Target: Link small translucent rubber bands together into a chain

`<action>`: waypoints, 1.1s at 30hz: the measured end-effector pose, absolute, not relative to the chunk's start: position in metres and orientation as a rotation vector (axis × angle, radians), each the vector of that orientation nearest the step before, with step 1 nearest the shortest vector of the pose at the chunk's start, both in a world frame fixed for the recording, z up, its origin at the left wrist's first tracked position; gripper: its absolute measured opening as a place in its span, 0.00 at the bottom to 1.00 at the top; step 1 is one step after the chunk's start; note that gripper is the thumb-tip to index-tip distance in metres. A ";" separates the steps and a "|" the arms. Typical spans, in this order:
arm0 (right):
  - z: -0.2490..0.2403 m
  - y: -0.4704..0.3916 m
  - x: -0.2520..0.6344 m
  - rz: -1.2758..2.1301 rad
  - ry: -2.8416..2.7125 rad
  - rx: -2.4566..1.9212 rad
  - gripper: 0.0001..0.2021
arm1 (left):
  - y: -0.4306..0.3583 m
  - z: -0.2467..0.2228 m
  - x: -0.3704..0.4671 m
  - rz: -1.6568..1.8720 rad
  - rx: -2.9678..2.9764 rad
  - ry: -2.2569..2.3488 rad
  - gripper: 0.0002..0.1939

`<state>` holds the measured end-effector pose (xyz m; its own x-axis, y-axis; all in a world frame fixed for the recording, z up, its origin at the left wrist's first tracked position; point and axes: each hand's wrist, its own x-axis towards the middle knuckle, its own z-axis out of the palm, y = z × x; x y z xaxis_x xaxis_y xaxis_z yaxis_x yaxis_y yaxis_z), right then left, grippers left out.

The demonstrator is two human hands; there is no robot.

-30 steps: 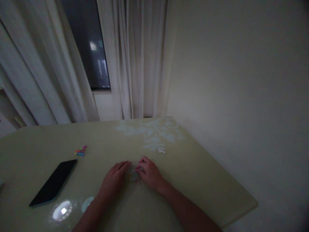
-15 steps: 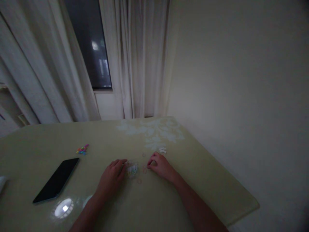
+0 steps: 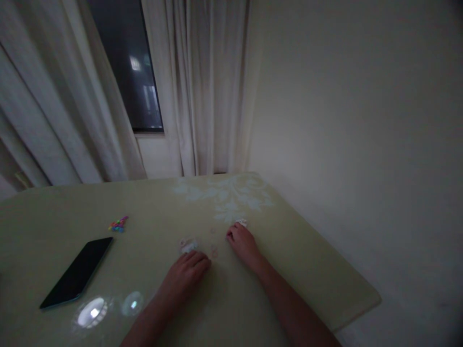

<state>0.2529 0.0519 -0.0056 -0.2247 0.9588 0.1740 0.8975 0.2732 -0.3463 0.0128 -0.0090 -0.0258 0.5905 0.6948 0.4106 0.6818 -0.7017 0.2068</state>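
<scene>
Pose, left hand (image 3: 190, 270): palm down, low over table (image 3: 307, 279), forearm slanting in from bottom edge, fingers bent, pointing forward and to the right. Pose, right hand (image 3: 244, 242): back upward, forearm slanting in from lower right, fingers curled, tips turned left. Grasp, both hands: cannot tell; fingertips too small and dim to show anything pinched or let go. Clear container (image 3: 188, 244) with pale contents: just beyond left knuckles, partly hidden by them, contact unclear. Faint pinkish pieces (image 3: 214, 251): on table between hands, just beside left fingertips. White pieces (image 3: 241, 222): just past right fingers, partly covered. Brightly coloured pieces (image 3: 118, 224): well apart, off to the left, near dark flat device (image 3: 77, 273).
</scene>
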 end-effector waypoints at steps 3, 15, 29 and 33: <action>-0.008 0.051 0.250 0.169 -2.241 -1.702 0.06 | -0.012 -0.026 0.020 0.693 2.739 1.182 0.15; 0.004 0.049 0.252 0.336 -2.117 -1.581 0.03 | -0.006 -0.027 0.010 0.903 2.558 1.300 0.14; 0.006 0.031 0.246 0.666 -2.233 -1.397 0.01 | -0.010 -0.025 0.016 1.006 2.476 1.284 0.14; 0.006 0.029 0.235 1.148 -1.980 -1.151 0.05 | -0.011 -0.024 0.017 1.189 2.459 1.181 0.13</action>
<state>0.2352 0.0289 0.0060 -0.4656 0.8833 0.0540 0.3920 0.2606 -0.8823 0.0171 -0.0113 -0.0243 0.3701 0.7172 0.5905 0.5853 -0.6736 0.4513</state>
